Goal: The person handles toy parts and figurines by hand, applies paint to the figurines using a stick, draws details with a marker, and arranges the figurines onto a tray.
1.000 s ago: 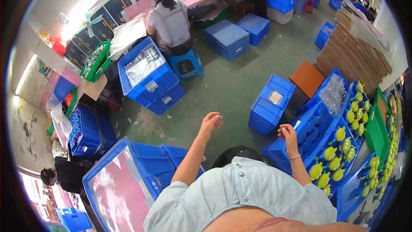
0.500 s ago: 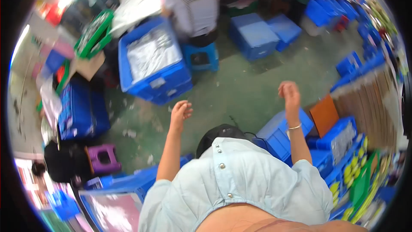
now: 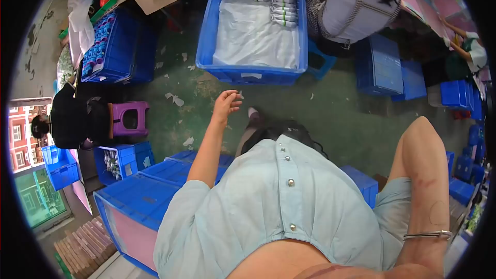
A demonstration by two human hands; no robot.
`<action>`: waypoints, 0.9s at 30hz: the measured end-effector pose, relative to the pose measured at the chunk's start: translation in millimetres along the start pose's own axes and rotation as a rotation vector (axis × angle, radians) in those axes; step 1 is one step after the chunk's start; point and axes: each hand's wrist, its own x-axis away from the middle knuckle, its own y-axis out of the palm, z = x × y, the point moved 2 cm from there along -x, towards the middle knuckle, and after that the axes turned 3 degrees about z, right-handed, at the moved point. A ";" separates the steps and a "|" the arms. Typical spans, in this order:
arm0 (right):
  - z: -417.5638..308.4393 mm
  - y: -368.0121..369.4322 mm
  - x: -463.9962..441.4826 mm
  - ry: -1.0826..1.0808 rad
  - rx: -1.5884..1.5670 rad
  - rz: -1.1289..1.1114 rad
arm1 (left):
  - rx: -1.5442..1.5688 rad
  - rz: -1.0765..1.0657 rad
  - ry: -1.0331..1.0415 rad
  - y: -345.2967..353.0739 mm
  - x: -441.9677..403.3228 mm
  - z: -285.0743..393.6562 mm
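Observation:
My left hand [image 3: 227, 105] is held out over the floor, nearest to the front of a large blue bin [image 3: 251, 75] but apart from it. Its fingers are loosely bent and spaced, and I see nothing held in them. Inside the bin, a white plastic sheet [image 3: 256, 41] lies beside a few rows of silvery wrapped pieces [image 3: 283, 10] with green bands. My right arm is sharply bent, its elbow forward and a bracelet [image 3: 428, 235] on the forearm. The right hand itself is out of the frame.
A seated person in a white top [image 3: 356, 8] is right of the bin; another in black [image 3: 77, 116] sits at left, by a purple stool [image 3: 130, 119]. Stacked blue bins [image 3: 380, 64] stand to the right. Blue crates [image 3: 139, 196] are close on my left. Scraps [image 3: 175, 99] litter the green floor.
My view has turned left and nearer the large bin. My right arm has folded back, taking the hand out of view. My left hand is still held out in front.

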 end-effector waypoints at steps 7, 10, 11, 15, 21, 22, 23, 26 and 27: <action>68.5 101.0 132.4 0.157 0.031 0.162 | -0.064 0.102 -0.112 -55.7 -67.3 38.3; 81.1 123.3 238.0 0.649 0.078 0.409 | -0.005 0.135 -0.172 -68.0 -83.1 25.8; 71.0 132.9 299.8 0.953 -0.098 0.257 | 0.005 0.160 -0.196 -72.8 -86.9 20.8; -11.9 190.5 571.4 1.816 -0.162 -0.725 | 0.079 0.279 -0.270 -80.5 -81.0 4.5; -64.4 181.2 794.9 1.389 0.259 -1.507 | 0.138 0.413 -0.409 -75.9 -76.1 -12.8; -65.6 180.8 806.6 1.296 0.292 -1.629 | 0.149 0.427 -0.421 -71.1 -75.6 -12.9; -68.8 180.9 815.4 1.260 0.305 -1.660 | 0.159 0.443 -0.432 -66.8 -77.1 -12.8; -70.1 190.4 827.4 1.180 0.328 -1.719 | 0.185 0.453 -0.472 -50.4 -84.1 -9.9; -70.5 191.0 829.1 1.176 0.336 -1.724 | 0.185 0.450 -0.479 -46.4 -86.6 -9.4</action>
